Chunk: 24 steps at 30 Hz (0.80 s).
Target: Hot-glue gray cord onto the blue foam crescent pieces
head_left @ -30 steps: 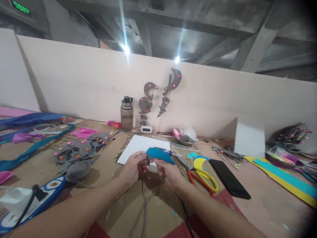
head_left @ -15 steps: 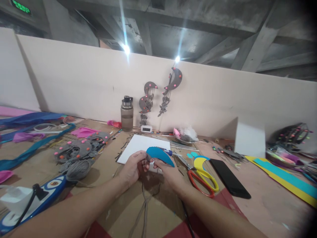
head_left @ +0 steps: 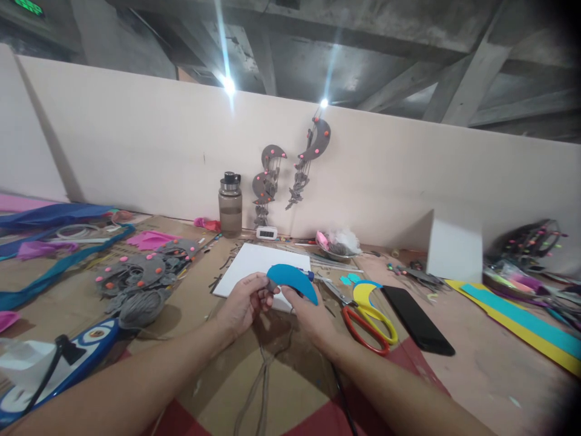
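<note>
In front of me my right hand [head_left: 313, 315] is closed on a blue crescent-shaped piece [head_left: 293, 280], thumb against its inner curve. At the crescent's left tip, my left hand [head_left: 245, 303] pinches a bit of grey yarn [head_left: 264, 381], whose strands hang down below both hands. Whether the yarn is wound round the tip is hard to make out. Just beyond the hands lies a white sheet or board [head_left: 238, 266]. Right of my right hand are scissors [head_left: 363, 333] with red and yellow handles, next to a yellow crescent piece [head_left: 362, 293].
A black phone [head_left: 417, 321] lies right of the scissors. Grey crescent hangings [head_left: 316, 142] hang on the wall behind a water bottle [head_left: 230, 209]. To the left are a grey yarn ball [head_left: 144, 307] and a blue eye-patterned object [head_left: 86, 345]. Yellow and turquoise strips [head_left: 512, 318] lie right.
Both hands keep nearly the same hold on the blue crescent and yarn. The crescent is slightly turned, and the whole view has shifted a little.
</note>
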Each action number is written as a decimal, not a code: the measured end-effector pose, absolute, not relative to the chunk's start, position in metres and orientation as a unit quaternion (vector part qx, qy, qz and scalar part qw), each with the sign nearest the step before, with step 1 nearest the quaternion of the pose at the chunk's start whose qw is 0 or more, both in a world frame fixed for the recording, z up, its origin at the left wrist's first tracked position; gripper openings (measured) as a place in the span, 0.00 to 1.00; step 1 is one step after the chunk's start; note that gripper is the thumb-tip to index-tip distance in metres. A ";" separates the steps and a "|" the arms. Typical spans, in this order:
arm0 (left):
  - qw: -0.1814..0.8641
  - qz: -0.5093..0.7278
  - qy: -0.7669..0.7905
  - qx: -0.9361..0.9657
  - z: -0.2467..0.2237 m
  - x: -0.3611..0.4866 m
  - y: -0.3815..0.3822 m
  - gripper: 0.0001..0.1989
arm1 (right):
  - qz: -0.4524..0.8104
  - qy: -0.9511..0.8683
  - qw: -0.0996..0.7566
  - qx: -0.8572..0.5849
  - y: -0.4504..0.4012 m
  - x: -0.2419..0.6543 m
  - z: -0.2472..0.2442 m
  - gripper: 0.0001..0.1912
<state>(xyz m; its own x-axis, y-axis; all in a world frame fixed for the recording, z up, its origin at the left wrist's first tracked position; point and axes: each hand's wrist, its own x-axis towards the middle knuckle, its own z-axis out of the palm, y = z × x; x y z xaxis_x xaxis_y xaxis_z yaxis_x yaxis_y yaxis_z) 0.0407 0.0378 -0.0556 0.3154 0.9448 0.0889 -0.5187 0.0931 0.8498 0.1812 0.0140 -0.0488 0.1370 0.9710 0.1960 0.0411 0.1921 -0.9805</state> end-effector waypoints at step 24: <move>0.697 0.510 0.252 0.438 -0.055 0.042 0.037 0.10 | 0.424 -0.536 0.555 -0.474 0.019 0.183 -0.045 0.10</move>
